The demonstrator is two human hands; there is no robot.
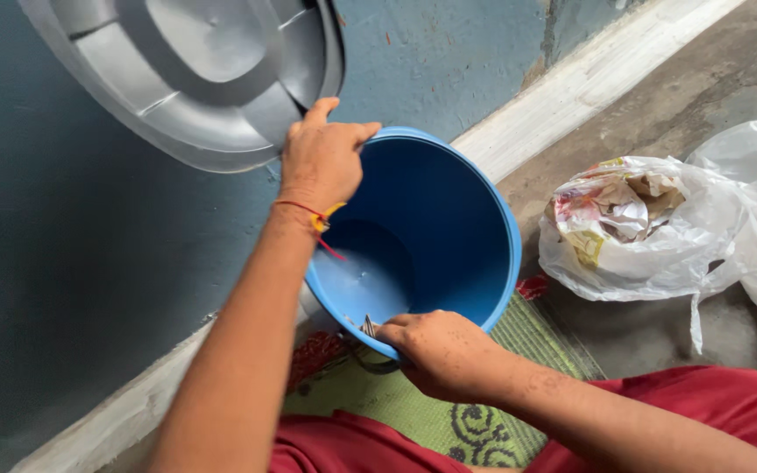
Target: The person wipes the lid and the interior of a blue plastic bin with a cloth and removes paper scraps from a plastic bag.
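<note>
Looking down, we see first the teal wall (89,263), painted and rough, with a pale ledge (571,88) running along its foot beside a bare concrete floor (703,79). Next in size comes the grey plastic lid (212,70), round and ribbed, leaning up against the wall above our left hand. Below it we hold a blue plastic bucket (449,236), tipped on its side with its mouth turned toward us; it sits between the wall and our lap, over a green patterned mat (449,420), and its inside looks bare apart from a faint sheen at the bottom. To the right, well apart from the bucket, a clear plastic bag (650,236) stuffed with crumpled paper scraps lies on the floor, with another pale bag just beside it at the frame's edge. Our red garment (703,403) shows at the bottom. Our left hand (321,158) is curled over the far rim, fingers closed on the edge, a red and yellow thread (313,215) tied at the wrist. Our right hand (444,355) grips the near rim, fingers folded over it, touching a metal handle fitting (368,326).
</note>
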